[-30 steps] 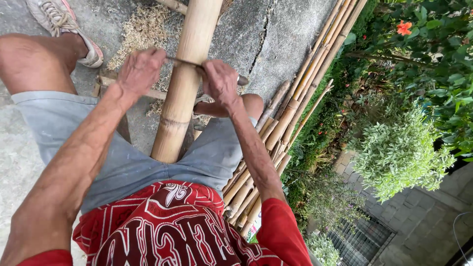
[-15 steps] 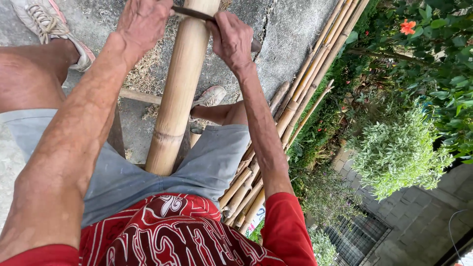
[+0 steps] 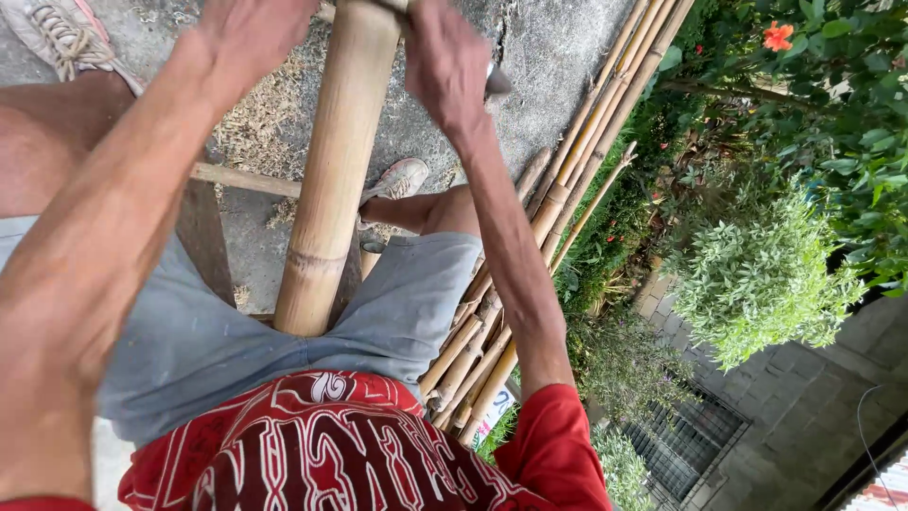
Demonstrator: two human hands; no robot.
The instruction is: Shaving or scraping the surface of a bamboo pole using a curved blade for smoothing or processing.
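Observation:
A thick tan bamboo pole runs from between my thighs up to the top of the view. Both arms are stretched out over it. My left hand is closed on the left side of the pole near the top edge, and its fingers are partly cut off by the frame. On the pole's right side my right hand is closed around a dark blade, whose end sticks out past the fist. The blade lies across the pole, mostly hidden by my hands.
A bundle of thin bamboo poles lies along my right leg. A wooden slat crosses under the pole, with pale shavings on the concrete. My shoes rest on the ground. Green shrubs grow at right.
Both hands have slid the blade away from my body along the pole, from mid-frame to the top edge. My arms are now straighter.

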